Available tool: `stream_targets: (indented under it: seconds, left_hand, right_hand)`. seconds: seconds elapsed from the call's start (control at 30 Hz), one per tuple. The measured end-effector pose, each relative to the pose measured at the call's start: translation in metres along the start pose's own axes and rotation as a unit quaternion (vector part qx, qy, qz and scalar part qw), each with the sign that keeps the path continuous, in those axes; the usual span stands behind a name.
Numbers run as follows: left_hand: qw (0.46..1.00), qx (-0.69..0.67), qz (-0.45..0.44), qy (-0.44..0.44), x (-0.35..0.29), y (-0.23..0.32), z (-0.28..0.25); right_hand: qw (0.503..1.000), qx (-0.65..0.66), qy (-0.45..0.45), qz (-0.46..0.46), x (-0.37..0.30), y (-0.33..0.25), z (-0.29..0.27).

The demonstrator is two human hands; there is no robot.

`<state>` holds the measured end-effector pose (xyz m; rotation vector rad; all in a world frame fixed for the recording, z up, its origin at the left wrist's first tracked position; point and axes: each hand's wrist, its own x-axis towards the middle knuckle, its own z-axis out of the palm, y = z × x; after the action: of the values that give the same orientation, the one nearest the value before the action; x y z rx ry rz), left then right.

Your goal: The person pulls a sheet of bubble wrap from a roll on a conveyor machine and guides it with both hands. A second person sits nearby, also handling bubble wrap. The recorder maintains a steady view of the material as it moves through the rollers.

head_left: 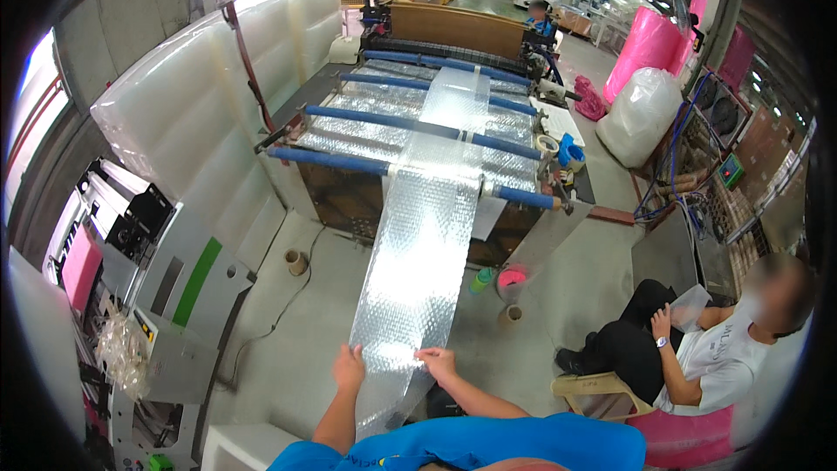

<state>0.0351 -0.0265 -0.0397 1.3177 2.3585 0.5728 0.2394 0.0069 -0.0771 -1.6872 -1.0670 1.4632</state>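
Left grip [350,368], right grip [438,363]: holding bubble film [418,253] | clear, dimpled, long | round blue bars [331,161]

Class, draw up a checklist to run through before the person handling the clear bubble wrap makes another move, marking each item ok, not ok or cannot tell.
1. Left hand at the left edge of the bubble wrap strip: ok.
2. Right hand pinching the strip near its right edge: ok.
3. Strip lying across the front blue bar: ok.
4. Strip's near end free of snags: cannot tell; it runs out of sight by the blue shirt.
5. Floor free of loose cable: not ok; a dark cable lies at the left.
6. Seated person apart from the strip: ok.
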Motion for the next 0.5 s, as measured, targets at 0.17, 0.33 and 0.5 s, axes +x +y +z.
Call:
stream_targets:
  seconds: [0.17, 0.33, 0.5]
  left_hand:
    - [0.999, 0.046, -0.006, -0.004, 0.0, -0.021, 0.035]
    - [0.998, 0.046, -0.028, -0.013, 0.015, -0.002, 0.045]
    - [0.998, 0.037, -0.043, -0.028, 0.086, 0.032, 0.054]
  right_hand:
    - [0.997, -0.062, -0.025, 0.034, 0.006, 0.006, -0.007]
    - [0.995, -0.1, -0.015, -0.016, 0.031, 0.005, -0.015]
    - [0.998, -0.045, 0.006, -0.045, 0.085, -0.035, -0.011]
